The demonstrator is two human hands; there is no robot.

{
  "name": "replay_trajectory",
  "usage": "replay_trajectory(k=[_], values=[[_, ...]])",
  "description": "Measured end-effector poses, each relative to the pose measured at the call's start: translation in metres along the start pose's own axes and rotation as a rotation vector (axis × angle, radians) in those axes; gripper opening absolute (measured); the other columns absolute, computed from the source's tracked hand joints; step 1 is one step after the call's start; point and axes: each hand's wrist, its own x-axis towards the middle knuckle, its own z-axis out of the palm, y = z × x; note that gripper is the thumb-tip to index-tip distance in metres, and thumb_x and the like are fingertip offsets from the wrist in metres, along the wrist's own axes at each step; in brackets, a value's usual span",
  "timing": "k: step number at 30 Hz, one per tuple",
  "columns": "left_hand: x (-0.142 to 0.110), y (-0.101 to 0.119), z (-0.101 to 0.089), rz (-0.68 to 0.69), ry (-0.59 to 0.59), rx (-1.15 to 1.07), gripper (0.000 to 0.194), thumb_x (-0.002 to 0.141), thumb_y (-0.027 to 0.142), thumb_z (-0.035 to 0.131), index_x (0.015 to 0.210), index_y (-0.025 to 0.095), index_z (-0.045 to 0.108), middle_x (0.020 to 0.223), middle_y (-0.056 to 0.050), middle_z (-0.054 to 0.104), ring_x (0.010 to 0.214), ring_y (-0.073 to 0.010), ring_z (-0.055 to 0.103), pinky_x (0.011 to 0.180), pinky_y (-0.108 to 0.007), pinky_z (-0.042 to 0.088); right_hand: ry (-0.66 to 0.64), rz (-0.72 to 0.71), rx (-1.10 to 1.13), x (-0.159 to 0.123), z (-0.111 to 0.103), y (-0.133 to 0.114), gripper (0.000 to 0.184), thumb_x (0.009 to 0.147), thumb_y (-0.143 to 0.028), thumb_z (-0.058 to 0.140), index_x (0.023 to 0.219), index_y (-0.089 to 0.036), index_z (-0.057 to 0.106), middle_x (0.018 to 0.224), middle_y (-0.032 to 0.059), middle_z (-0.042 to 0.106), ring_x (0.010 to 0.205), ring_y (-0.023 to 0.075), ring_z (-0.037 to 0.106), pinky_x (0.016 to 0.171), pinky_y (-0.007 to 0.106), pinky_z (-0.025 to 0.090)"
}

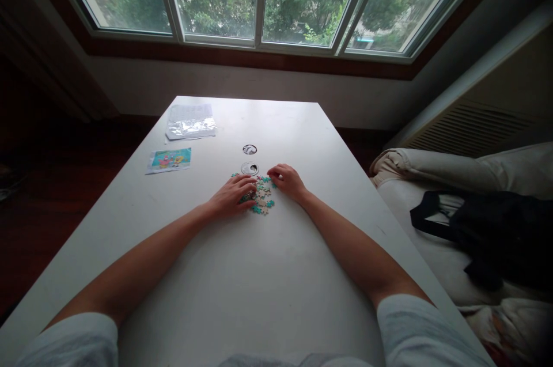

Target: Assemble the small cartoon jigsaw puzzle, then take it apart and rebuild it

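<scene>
A small heap of jigsaw puzzle pieces (263,194), teal, beige and pinkish, lies loose on the white table (259,275). My left hand (233,195) rests at the heap's left side, fingers spread and thumb apart, covering some of the pieces. On the right edge of the heap, my right hand (288,181) has its fingers curled in, with the fingertips down by a teal piece; what they pinch, if anything, is too small to make out. Just beyond the heap are two round black-and-white markings (249,168) on the tabletop.
Toward the table's left side lies a colourful cartoon picture sheet (170,159). Behind it is a clear plastic bag with papers (191,122). A window (259,4) spans the far wall. To the right of the table, a pale sofa (397,194) holds dark clothing (496,229).
</scene>
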Motion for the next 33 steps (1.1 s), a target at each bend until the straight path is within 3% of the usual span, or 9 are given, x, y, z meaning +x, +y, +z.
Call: replay_trajectory(k=[5,10,19,28,33], values=[[0.002,-0.001,0.001,-0.009,0.006,-0.011,0.04,0.099,0.044,0.053,0.136,0.027,0.055,0.141,-0.008,0.058,0.137,-0.0272,0.044,0.116,-0.047,0.033,-0.039,-0.048,-0.038,-0.007,-0.006,-0.011,0.012,0.092,-0.023,0.063,0.097,-0.024,0.074,0.092,0.0053,0.068,0.09,0.0208,0.058,0.086,0.034,0.044],[0.002,-0.001,-0.002,-0.057,0.029,0.034,0.024,0.101,0.035,0.05,0.115,0.029,0.068,0.12,-0.005,0.067,0.119,-0.0247,0.053,0.106,-0.043,0.04,-0.098,-0.159,-0.069,-0.01,-0.005,-0.018,0.019,0.094,-0.029,0.065,0.111,-0.029,0.074,0.11,0.0067,0.068,0.104,0.0235,0.055,0.094,0.038,0.044],[0.003,-0.004,0.001,-0.065,0.069,0.054,0.02,0.098,0.032,0.056,0.107,0.026,0.073,0.102,-0.006,0.067,0.1,-0.0227,0.055,0.095,-0.039,0.045,-0.07,-0.114,-0.1,-0.01,-0.002,-0.016,0.015,0.094,-0.025,0.063,0.105,-0.027,0.074,0.111,0.0062,0.069,0.106,0.0238,0.056,0.095,0.04,0.045],[0.001,-0.008,0.004,-0.095,0.127,0.042,0.025,0.098,0.027,0.056,0.117,0.027,0.072,0.108,-0.006,0.069,0.101,-0.0233,0.054,0.094,-0.04,0.046,-0.077,-0.128,-0.106,-0.011,0.004,-0.017,0.025,0.096,-0.028,0.062,0.12,-0.029,0.07,0.124,0.0056,0.069,0.117,0.0256,0.056,0.098,0.044,0.043],[-0.001,-0.012,0.003,-0.171,0.17,0.049,0.022,0.093,0.023,0.06,0.109,0.026,0.075,0.107,-0.006,0.069,0.104,-0.0239,0.054,0.095,-0.041,0.046,-0.092,-0.228,-0.061,-0.013,-0.002,-0.028,0.013,0.093,-0.027,0.065,0.104,-0.027,0.072,0.121,0.0054,0.07,0.117,0.0253,0.056,0.1,0.044,0.041]])
